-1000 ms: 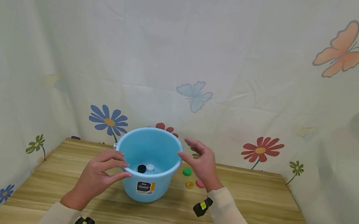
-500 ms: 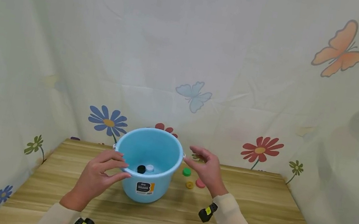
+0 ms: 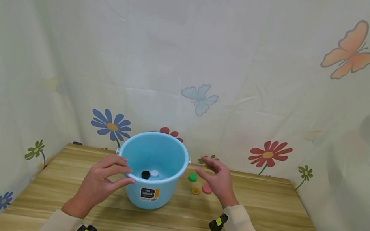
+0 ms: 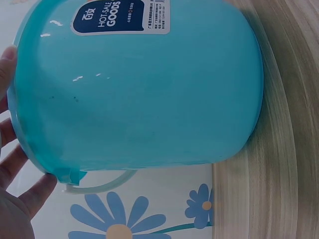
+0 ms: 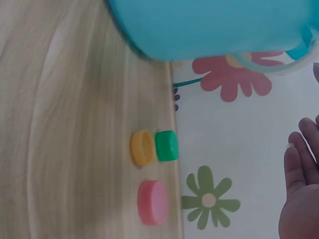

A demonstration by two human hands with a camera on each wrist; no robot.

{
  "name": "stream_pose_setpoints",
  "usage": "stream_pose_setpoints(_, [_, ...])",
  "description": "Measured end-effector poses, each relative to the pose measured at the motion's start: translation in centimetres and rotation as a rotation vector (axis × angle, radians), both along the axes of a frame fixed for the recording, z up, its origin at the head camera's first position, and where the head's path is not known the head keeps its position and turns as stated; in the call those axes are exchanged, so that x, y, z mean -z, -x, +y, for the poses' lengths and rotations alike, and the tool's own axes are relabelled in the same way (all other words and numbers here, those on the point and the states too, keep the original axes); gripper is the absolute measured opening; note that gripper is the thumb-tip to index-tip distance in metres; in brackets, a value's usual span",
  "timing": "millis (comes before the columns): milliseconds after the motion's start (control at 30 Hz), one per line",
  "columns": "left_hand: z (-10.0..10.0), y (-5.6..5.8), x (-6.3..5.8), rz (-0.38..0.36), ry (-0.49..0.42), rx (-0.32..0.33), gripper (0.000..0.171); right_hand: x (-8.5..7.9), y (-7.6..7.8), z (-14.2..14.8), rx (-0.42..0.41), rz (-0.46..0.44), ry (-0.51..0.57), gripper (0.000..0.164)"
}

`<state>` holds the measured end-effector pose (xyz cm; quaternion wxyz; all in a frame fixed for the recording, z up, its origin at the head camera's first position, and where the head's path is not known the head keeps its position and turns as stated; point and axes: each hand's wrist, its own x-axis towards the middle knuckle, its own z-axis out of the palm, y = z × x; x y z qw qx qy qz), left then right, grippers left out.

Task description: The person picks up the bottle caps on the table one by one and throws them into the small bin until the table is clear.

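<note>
A light blue bucket (image 3: 149, 198) stands upright on the table, with a black cap (image 3: 145, 174) and a white cap (image 3: 154, 173) at its bottom. My left hand (image 3: 97, 182) holds the bucket's near-left rim; the left wrist view shows thumb and fingertips along that edge. Right of the bucket, my right hand (image 3: 220, 180) hovers with nothing in it, fingers relaxed and thumb apart. Below and beside it on the tabletop lie a green cap (image 5: 167, 145), a yellow cap (image 5: 142, 148) with its hollow side showing, and a pink cap (image 5: 153, 202).
The wood-grain table (image 3: 261, 230) meets a pale curtain (image 3: 275, 85) printed with flowers and butterflies at the back and sides. A white handle (image 4: 102, 185) hangs from the bucket's rim. Each wrist wears a small black camera (image 3: 218, 223).
My right hand has moved away from the bucket's right rim, to the right and slightly down, toward the loose caps. The left hand and the bucket have stayed nearly still.
</note>
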<state>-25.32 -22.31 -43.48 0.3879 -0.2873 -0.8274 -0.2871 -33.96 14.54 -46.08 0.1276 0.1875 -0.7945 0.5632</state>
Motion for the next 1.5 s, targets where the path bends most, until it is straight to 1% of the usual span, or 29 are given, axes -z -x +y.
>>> stream_pose_setpoints(200, [0.0, 0.0, 0.1, 0.005, -0.001, 0.003, 0.034, 1.0, 0.1, 0.7, -0.016, 0.01, 0.008, 0.043])
stream_pose_setpoints(300, [0.0, 0.0, 0.1, 0.006, -0.001, 0.003, 0.035, 0.2, -0.8, 1.0, -0.024, -0.009, 0.001, 0.045])
stream_pose_setpoints(367, [0.0, 0.0, 0.0, 0.004, -0.001, 0.004, 0.035, 0.3, -0.9, 1.2, -0.025, 0.003, -0.022, 0.044])
stream_pose_setpoints(433, [0.1, 0.0, 0.0, 0.004, -0.003, 0.006, 0.035, -0.1, -1.5, 1.4, -0.021, -0.034, -0.023, 0.043])
stream_pose_setpoints(467, [0.1, 0.0, -0.1, 0.005, -0.004, 0.008, 0.035, 0.0, -1.4, 1.5, -0.017, -0.042, -0.029, 0.043])
stream_pose_setpoints(533, [0.1, -0.1, -0.1, 0.012, -0.007, 0.012, 0.034, 0.6, -1.2, 1.9, -0.011, -0.06, -0.028, 0.043])
stream_pose_setpoints(600, [0.1, -0.1, -0.2, 0.023, -0.008, 0.016, 0.034, 0.6, -1.3, 2.2, -0.011, -0.106, -0.009, 0.045])
stream_pose_setpoints(767, [0.1, -0.1, -0.3, 0.032, -0.009, 0.015, 0.034, 2.9, 0.3, 3.2, 0.011, -0.163, -0.009, 0.055])
stream_pose_setpoints(867, [0.2, -0.2, -0.3, 0.011, -0.008, 0.012, 0.034, 3.9, 0.8, 3.7, 0.027, -0.176, -0.009, 0.054])
stream_pose_setpoints(967, [0.2, -0.2, -0.4, -0.013, -0.006, 0.006, 0.034, 4.2, 0.9, 3.9, 0.052, -0.185, -0.021, 0.051])
stream_pose_setpoints(1100, [0.2, -0.2, -0.5, -0.024, -0.001, -0.002, 0.034, 4.4, 0.9, 4.2, 0.084, -0.214, -0.05, 0.051])
stream_pose_setpoints(1267, [0.2, -0.2, -0.5, -0.027, 0.003, -0.008, 0.034, 4.7, 1.0, 4.4, 0.075, -0.227, -0.059, 0.053])
stream_pose_setpoints(1500, [0.2, -0.3, -0.6, -0.04, 0.014, -0.026, 0.035, 5.1, 1.1, 4.3, 0.061, -0.231, -0.079, 0.046])
